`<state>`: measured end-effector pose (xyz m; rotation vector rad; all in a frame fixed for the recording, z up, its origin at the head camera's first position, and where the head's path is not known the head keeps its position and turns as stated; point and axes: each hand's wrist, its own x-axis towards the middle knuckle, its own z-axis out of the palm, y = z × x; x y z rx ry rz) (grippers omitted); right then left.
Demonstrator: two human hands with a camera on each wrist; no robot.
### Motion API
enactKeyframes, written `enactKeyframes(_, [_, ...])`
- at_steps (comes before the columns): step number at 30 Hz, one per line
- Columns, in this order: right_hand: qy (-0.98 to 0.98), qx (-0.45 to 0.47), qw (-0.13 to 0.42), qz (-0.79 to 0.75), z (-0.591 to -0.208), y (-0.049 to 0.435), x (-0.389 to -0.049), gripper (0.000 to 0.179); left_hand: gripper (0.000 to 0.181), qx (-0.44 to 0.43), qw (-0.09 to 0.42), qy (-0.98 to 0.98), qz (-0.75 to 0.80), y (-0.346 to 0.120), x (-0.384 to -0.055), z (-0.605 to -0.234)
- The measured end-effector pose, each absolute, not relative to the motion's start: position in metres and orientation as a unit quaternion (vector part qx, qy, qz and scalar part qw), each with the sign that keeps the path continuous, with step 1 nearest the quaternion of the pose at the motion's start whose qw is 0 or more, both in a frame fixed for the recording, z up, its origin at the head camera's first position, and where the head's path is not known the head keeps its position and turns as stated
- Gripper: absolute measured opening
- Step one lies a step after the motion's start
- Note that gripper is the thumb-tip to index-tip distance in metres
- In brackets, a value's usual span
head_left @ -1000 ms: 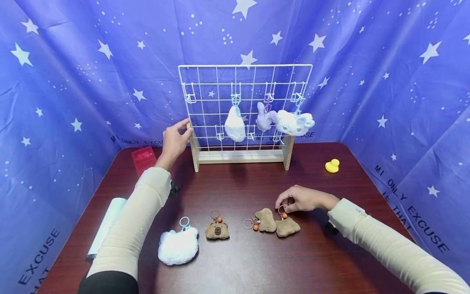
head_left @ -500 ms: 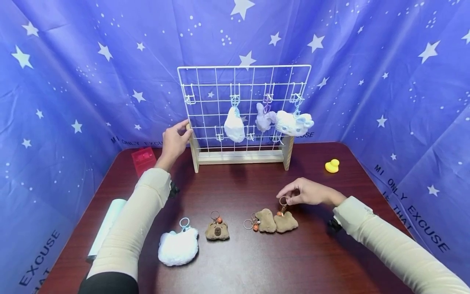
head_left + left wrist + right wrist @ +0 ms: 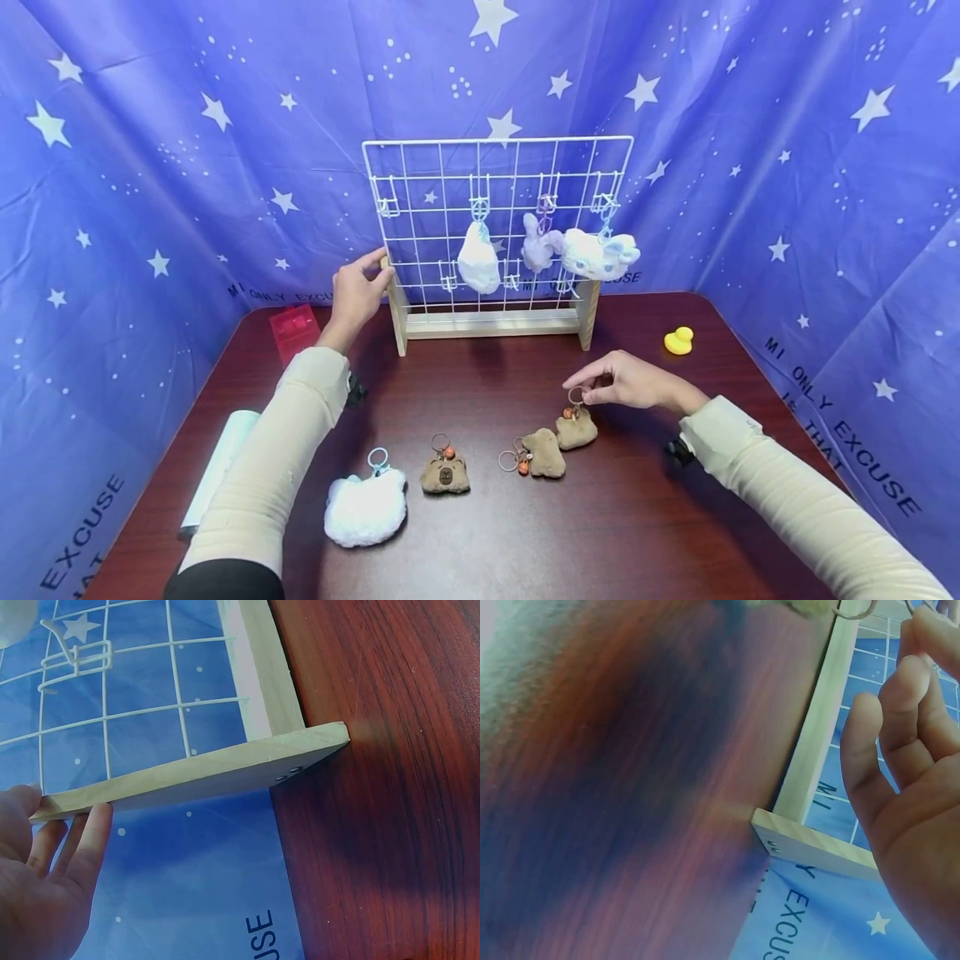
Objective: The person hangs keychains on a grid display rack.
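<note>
My left hand [image 3: 358,292] grips the left wooden upright of a white wire grid rack [image 3: 498,143]; in the left wrist view, thumb and fingers lie on either side of its wooden edge [image 3: 172,776]. My right hand [image 3: 630,382] pinches the metal ring of a brown plush keychain [image 3: 577,430] with an orange bell, which hangs below the fingertips. Close beside it lies a second brown plush keychain [image 3: 545,452]. To the left are a capybara-face keychain [image 3: 446,477] and a fluffy white plush keychain [image 3: 366,508]. In the right wrist view only part of the held plush shows at the top.
From the rack's hooks hang a white plush [image 3: 478,260], a lilac one [image 3: 538,244] and a white one with blue eyes [image 3: 600,255]. A yellow rubber duck [image 3: 678,341] stands at right. A red box [image 3: 295,330] and a pale roll [image 3: 221,471] lie at left.
My right hand has lifted the ring and moved slightly away from me, drawing the brown plush keychain up and apart from its neighbour. The left hand stays on the rack.
</note>
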<state>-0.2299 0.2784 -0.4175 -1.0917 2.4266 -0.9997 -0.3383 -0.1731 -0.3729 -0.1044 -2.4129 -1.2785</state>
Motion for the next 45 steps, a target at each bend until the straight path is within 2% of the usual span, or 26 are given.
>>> enactKeyframes(11, [0.856,-0.372,0.128,-0.335,-0.398,0.268,-0.239,0.03,0.041,-0.036,0.209,-0.866,-0.453,-0.174,-0.339,-0.375])
enactKeyframes(25, [0.859,-0.378,0.068,-0.337,-0.369,0.253,-0.251,0.032,0.041,-0.035,0.207,-0.866,-0.454,-0.174,-0.339,-0.374])
enactKeyframes(36, [0.852,-0.405,0.057,-0.328,-0.344,0.229,-0.258,0.032,0.041,-0.037,0.21,-0.864,-0.456,-0.175,-0.34,-0.376])
enactKeyframes(45, [0.848,-0.396,0.069,-0.346,-0.32,0.207,-0.258,0.031,0.04,-0.041,0.213,-0.868,-0.446,-0.174,-0.337,-0.374])
